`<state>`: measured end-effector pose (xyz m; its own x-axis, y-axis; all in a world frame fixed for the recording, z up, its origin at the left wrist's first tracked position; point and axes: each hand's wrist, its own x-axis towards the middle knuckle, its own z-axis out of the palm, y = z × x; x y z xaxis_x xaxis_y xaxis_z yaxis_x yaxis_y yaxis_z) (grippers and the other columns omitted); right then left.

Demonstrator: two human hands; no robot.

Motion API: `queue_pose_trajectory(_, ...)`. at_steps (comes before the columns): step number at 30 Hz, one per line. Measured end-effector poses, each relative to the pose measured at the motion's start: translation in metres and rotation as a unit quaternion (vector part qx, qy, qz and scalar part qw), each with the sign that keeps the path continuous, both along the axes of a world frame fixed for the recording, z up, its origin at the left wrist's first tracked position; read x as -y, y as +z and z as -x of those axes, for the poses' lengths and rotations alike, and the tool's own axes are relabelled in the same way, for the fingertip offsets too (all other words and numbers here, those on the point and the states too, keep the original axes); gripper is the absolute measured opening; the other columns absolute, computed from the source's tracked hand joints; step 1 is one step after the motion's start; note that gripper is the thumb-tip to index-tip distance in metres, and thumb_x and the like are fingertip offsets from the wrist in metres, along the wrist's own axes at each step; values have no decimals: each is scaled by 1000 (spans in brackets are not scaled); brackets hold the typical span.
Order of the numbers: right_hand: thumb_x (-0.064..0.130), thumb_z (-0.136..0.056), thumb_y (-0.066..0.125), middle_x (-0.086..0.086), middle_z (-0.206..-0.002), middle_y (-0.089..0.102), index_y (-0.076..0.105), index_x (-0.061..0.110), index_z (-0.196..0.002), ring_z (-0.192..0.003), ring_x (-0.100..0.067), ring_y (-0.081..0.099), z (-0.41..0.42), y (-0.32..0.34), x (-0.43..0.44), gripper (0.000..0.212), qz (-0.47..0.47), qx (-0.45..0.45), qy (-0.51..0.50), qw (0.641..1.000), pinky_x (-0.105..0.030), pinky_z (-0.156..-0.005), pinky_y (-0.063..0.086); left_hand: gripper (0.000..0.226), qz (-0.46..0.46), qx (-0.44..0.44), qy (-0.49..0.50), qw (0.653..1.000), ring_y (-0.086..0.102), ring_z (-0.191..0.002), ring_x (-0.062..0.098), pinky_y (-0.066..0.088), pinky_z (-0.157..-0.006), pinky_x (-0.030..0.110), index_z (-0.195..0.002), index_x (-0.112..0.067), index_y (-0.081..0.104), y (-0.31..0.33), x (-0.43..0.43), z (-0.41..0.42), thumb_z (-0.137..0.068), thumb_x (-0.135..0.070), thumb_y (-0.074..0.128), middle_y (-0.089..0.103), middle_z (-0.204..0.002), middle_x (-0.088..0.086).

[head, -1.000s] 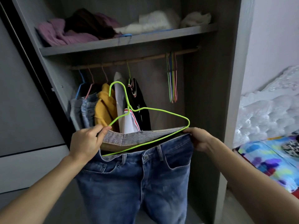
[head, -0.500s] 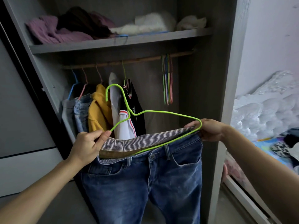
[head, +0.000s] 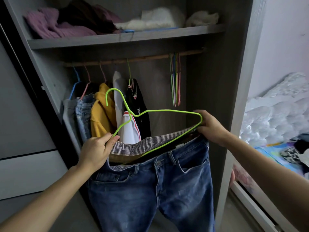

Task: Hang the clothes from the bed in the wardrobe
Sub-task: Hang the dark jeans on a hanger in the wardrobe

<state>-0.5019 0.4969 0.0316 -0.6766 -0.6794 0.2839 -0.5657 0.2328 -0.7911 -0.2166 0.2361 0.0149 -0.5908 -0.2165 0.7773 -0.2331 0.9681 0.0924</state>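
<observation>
The left hand (head: pixel 95 151) is pinching the hanger's (head: pixel 167 110) left end with the waistband; the right hand (head: pixel 210 126) is clutching its right corner. The jeans (head: pixel 158 190) are hanging lower centre, below the rail (head: pixel 150 57). Loosening either grip is risking the waistband sliding off. The legs are running off the bottom edge; the right fingertips are hiding behind fabric.

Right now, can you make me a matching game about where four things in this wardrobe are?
Things:
1. green hanger
2. purple sweater
3. yellow hoodie
4. spare hangers

Places:
a. on the top shelf
b. bare, at the right end of the rail
c. gripped by the left hand and right hand
d. on the rail between other clothes

Pairs: 1-c, 2-a, 3-d, 4-b
</observation>
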Motion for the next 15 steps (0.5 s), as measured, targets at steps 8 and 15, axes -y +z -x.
queue_pose_trajectory(8,-4,-82,44,-4,-97,66,54,19,-112,-83,-33,61,-23,-9,5,39,21,-263,-57,963,-46,-75,52,68,-61,-46,-31,997,67,-63,32,49,-51,36,-100,-14,68,7,-7,7,-88,-71,35,69,-67,10)
queue_pose_trajectory(15,-14,-82,45,2,-99,69,68,15,-115,-92,-19,64,-11,-9,11,50,19,-139,-1,990,-35,-85,53,59,-66,-29,-35,997,35,-42,22,24,-46,31,-50,-15,35,28,-16,20,-89,-59,42,31,-40,-6)
